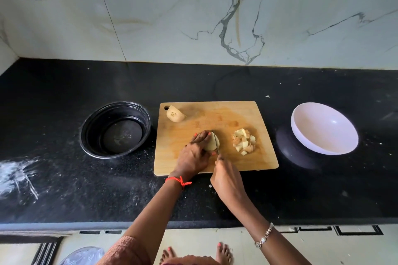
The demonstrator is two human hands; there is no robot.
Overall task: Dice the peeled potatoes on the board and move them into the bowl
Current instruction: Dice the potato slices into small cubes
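Observation:
A wooden cutting board (215, 118) lies on the black counter. My left hand (195, 155) grips a peeled potato piece (212, 144) near the board's middle. My right hand (226, 178) holds a knife (216, 142) whose blade stands in the potato's right side. A pile of diced potato (244, 141) sits to the right on the board. Another potato piece (175, 114) lies at the board's far left corner. A white bowl (324, 128) stands tilted to the right of the board.
A black round container (116, 129) stands left of the board. The white bowl leans on a dark round stand (295, 150). White powder (15, 174) is smeared on the counter at the left. A marble wall rises behind the counter.

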